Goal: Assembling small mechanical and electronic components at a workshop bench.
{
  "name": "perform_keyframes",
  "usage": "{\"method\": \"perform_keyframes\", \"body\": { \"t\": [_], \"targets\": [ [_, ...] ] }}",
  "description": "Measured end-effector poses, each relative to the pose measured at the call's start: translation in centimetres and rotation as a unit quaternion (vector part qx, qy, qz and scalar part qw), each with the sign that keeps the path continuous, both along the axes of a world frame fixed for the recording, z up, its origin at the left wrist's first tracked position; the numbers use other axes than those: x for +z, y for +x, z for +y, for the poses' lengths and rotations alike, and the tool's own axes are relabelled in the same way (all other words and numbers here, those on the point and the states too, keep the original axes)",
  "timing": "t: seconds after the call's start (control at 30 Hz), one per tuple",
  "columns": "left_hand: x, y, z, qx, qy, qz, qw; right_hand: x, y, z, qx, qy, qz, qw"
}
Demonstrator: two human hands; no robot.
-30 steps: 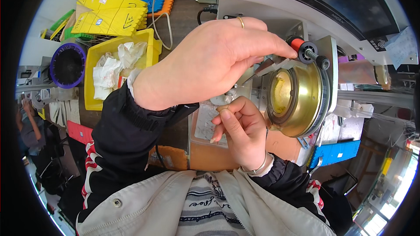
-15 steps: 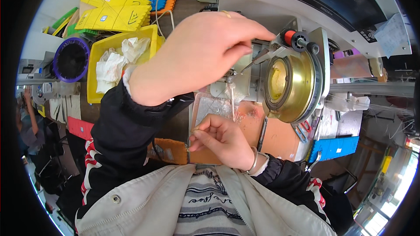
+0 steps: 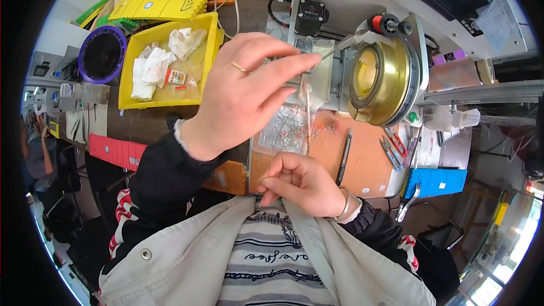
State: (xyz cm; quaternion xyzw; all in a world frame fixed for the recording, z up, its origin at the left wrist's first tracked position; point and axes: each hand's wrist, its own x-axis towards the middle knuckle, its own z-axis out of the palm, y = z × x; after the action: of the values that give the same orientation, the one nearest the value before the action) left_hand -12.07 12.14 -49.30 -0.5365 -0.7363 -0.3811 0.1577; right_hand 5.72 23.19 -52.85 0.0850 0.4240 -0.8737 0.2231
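My left hand [image 3: 241, 90], with a ring on one finger, is raised in front of the machine. Its index finger reaches toward a thin pointed metal arm [image 3: 339, 47], and its thumb is held apart below. Nothing shows between these fingers. Closer to my body, my right hand [image 3: 300, 184] has thumb and index finger pinched together. A fine, faint thread [image 3: 279, 139] rises from that pinch toward the left hand; its upper end is hard to make out. Right of both hands is a round brass-coloured wheel [image 3: 368, 79] on the machine, with a red thread spool [image 3: 377, 22] above it.
On the left a yellow tray [image 3: 127, 93] holds crumpled white tissues [image 3: 150, 71] and a small packet. An orange-brown work mat [image 3: 365, 164] carries scissors [image 3: 392, 153], a dark pen-like tool [image 3: 344, 158] and a clear tray of small wire pieces [image 3: 280, 130]. A black box [image 3: 311, 14] stands behind.
My left hand has drawn back from the machine toward my body, uncovering the black box. The right hand keeps its pinch. The whole view has shifted slightly.
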Motion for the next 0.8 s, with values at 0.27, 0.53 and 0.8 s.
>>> {"method": "perform_keyframes", "body": {
  "t": [0.27, 0.53, 0.8],
  "targets": [
    [-1.5, 0.8, 2.0, -0.017, 0.085, 0.041, 0.995, 0.3, 4.9, 3.7, 0.009, 0.297, 0.070, 0.952],
    [-1.6, 2.5, 1.6, -0.082, 0.047, 0.079, 0.992, 1.8, 11.8, 10.2, 0.041, 0.591, -0.002, 0.806],
    [-1.4, 3.5, 1.1, -0.131, 0.037, 0.027, 0.990, 0.4, 13.4, 11.4, -0.335, 0.528, -0.084, 0.775]
  ]
}}
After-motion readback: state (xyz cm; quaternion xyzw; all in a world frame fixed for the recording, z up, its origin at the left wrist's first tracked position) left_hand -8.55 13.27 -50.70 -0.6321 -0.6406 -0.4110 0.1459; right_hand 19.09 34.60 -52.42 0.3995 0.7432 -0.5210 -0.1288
